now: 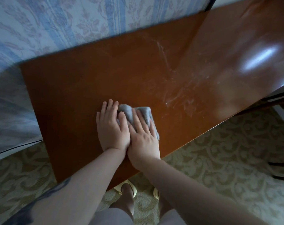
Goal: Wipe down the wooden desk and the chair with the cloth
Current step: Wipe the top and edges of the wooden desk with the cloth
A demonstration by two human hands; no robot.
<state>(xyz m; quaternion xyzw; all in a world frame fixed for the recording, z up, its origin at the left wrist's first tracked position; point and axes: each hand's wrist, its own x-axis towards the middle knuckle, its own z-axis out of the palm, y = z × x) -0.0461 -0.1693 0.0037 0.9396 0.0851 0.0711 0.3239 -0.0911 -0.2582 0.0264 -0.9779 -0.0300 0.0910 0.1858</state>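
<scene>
Hidden: most of the small grey fleecy cloth (138, 115) lies under the two hands; only its rumpled far edge and right side show. The table's far right end is cut off, and a dark frame (281, 170) at the right edge, beyond the table's near side, is too cropped to name.
Hands: the left hand (111, 125) and right hand (142, 138) lie side by side, touching, fingers straight and spread flat, pressing the cloth down.
Cloth place: on the glossy reddish-brown wooden table (76, 88), near its front edge, left of the pale smeared streaks (175, 85).
Surface: smooth, polished, with a bright glare at the right.
Room: blue-and-pink floral wallpaper (57, 21) behind the table; beige patterned carpet (211, 159) below; pale slippers (130, 189) under the front edge.
</scene>
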